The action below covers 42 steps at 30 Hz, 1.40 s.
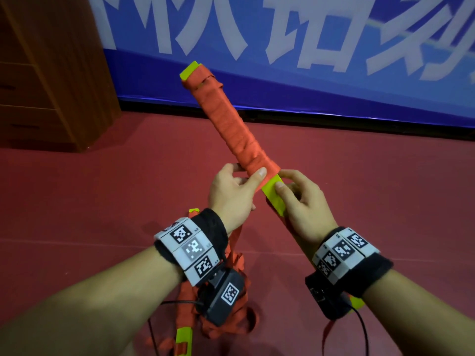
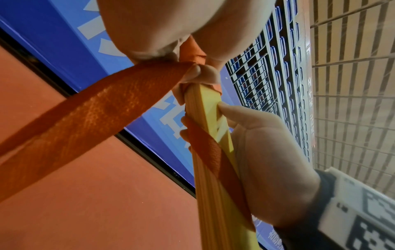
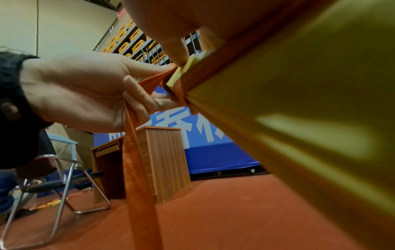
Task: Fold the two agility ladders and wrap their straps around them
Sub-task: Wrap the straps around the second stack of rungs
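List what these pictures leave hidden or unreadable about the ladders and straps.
- Second ladder on the floor: head view, mostly covered by the left wrist and its camera; whether it is folded cannot be told.
- Strap free end: left wrist view, cut off by the left edge.
- Wrapped bundle: right wrist view, too close and blurred.
- Right hand fingers: behind the bundle, head view.

- Floor: red sports surface, matte, evenly lit.
- Far wall: blue banner with large white characters, black strip along its base.
- Far left: wooden cabinet standing on the floor, close to the banner's end.
- Left wrist view: tiered blue seating behind railings.
- Right wrist view: metal-framed folding chair left of the cabinet; pale wall above.
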### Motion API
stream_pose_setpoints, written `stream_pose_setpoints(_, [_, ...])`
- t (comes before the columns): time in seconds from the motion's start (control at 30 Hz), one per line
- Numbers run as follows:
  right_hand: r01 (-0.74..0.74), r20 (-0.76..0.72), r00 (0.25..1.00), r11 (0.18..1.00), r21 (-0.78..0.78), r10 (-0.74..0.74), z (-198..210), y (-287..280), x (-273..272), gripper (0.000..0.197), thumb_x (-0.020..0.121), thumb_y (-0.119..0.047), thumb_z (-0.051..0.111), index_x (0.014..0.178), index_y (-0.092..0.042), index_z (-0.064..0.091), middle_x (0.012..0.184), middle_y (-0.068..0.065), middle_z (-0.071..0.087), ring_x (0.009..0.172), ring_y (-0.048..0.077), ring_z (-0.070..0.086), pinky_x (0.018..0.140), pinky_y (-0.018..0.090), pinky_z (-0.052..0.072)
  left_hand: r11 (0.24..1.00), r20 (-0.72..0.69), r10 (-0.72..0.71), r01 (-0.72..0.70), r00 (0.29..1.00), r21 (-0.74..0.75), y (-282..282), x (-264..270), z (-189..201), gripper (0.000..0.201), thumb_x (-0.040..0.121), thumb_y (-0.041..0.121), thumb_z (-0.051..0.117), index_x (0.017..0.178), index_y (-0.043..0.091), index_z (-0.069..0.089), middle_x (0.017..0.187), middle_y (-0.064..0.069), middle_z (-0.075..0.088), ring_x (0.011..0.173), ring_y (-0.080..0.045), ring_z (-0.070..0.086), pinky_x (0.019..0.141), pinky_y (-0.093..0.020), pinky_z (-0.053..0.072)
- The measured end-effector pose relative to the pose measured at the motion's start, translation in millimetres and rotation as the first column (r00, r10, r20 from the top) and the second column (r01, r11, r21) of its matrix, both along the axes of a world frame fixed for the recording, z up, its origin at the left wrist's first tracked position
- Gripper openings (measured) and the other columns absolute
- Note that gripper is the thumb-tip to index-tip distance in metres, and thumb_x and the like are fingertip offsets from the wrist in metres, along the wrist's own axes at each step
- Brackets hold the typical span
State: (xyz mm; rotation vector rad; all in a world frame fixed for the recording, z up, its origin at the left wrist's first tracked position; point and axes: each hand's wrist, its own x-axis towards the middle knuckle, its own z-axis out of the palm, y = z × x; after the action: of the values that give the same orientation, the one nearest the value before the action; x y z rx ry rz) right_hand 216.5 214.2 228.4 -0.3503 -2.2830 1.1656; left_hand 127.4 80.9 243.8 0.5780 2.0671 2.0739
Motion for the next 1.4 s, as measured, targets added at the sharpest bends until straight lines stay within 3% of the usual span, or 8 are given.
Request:
stream_pose_setpoints(0.17, [-0.029,0.159,0.987,0.959,0.28,-0.016,-0.9,4.3,2.2,0.071,0.072,-0.066,0.074,0.129,-0.034,0.047,0.1,-0.012,0.067,0.085,0.009,0.066,0.07,0.036,0.054,0.997,0.02,0.069,-0.07,0.997,0.041,3.1,10.7,-1.0,0.034,0.089,0.033,0.077,0.108,0.012,0.061,0.056,0.005,0.064,0.042,-0.008,0.061,0.045,-0.014,0.044])
stream_pose_setpoints(0.33, [-0.005,0.235,0.967,0.915,0.403,-0.098,-1.1,10.4,2.1,0.084,0.071,-0.048,0.084,0.136,-0.044,0.031,0.111,-0.013,0.058,0.097,0.015,0.064,0.077,0.037,0.053,0.992,0.048,0.114,-0.116,0.992,0.044,6.5,15.8,-1.9,0.039,0.085,0.033,0.081,0.108,0.009,0.061,0.057,0.001,0.065,0.041,-0.011,0.062,0.044,-0.011,0.041])
stream_pose_setpoints(0.53, [0.082,0.14,0.974,0.856,0.511,-0.177,3.4,9.3,5.5,0.071,0.071,-0.045,0.082,0.124,-0.039,0.036,0.105,-0.012,0.053,0.086,0.017,0.062,0.069,0.04,0.054,0.994,0.028,0.107,-0.108,0.994,0.028,5.9,17.4,1.1,0.039,0.084,0.038,0.081,0.105,0.013,0.06,0.044,0.005,0.058,0.038,-0.011,0.058,0.046,-0.014,0.042])
stream_pose_setpoints(0.67, [0.095,0.057,0.988,0.849,0.52,-0.145,5.7,14.2,6.0,0.067,0.072,-0.045,0.083,0.124,-0.038,0.041,0.104,-0.01,0.059,0.089,0.021,0.065,0.07,0.039,0.053,0.995,0.014,0.088,-0.089,0.996,0.051,3.0,17.0,7.1,0.038,0.084,0.037,0.081,0.106,0.015,0.059,0.055,0.003,0.065,0.041,-0.012,0.061,0.051,-0.019,0.046])
stream_pose_setpoints(0.87, [0.053,0.05,0.995,0.898,0.437,-0.083,-2.1,20.0,4.2,0.063,0.081,-0.043,0.079,0.134,-0.037,0.046,0.109,-0.004,0.069,0.097,0.025,0.067,0.079,0.045,0.055,0.999,0.007,0.031,-0.032,0.999,0.034,-2.7,16.8,4.7,0.037,0.087,0.034,0.079,0.111,0.016,0.058,0.079,0.003,0.076,0.05,-0.015,0.067,0.061,-0.029,0.052])
stream_pose_setpoints(1.07, [-0.029,0.058,0.998,0.933,0.358,0.009,-9.3,20.0,1.3,0.066,0.096,-0.036,0.065,0.155,-0.027,0.036,0.118,0.001,0.061,0.098,0.015,0.059,0.087,0.038,0.049,0.995,-0.011,0.013,-0.012,1.0,0.094,-1.9,13.9,7.7,0.035,0.089,0.021,0.078,0.116,0.013,0.059,0.087,-0.004,0.077,0.046,-0.013,0.061,0.051,-0.022,0.047])
stream_pose_setpoints(1.23, [-0.082,0.073,0.996,0.926,0.367,0.059,-11.1,21.6,0.2,0.069,0.1,-0.042,0.05,0.161,-0.024,0.023,0.11,0.0,0.053,0.089,0.012,0.053,0.084,0.035,0.046,0.994,-0.045,0.01,-0.005,0.999,0.109,-4.2,9.5,9.1,0.03,0.089,0.02,0.078,0.112,0.014,0.06,0.083,-0.005,0.077,0.044,-0.013,0.059,0.052,-0.025,0.049])
stream_pose_setpoints(1.4, [-0.124,0.036,0.992,0.93,0.345,0.119,-8.9,20.5,-0.7,0.067,0.099,-0.044,0.048,0.159,-0.023,0.028,0.12,0.006,0.061,0.105,0.017,0.057,0.093,0.036,0.046,0.996,-0.035,-0.029,0.031,0.999,0.081,-6.1,0.2,11.4,0.034,0.087,0.026,0.08,0.112,0.014,0.06,0.082,-0.007,0.076,0.044,-0.011,0.057,0.057,-0.026,0.049])
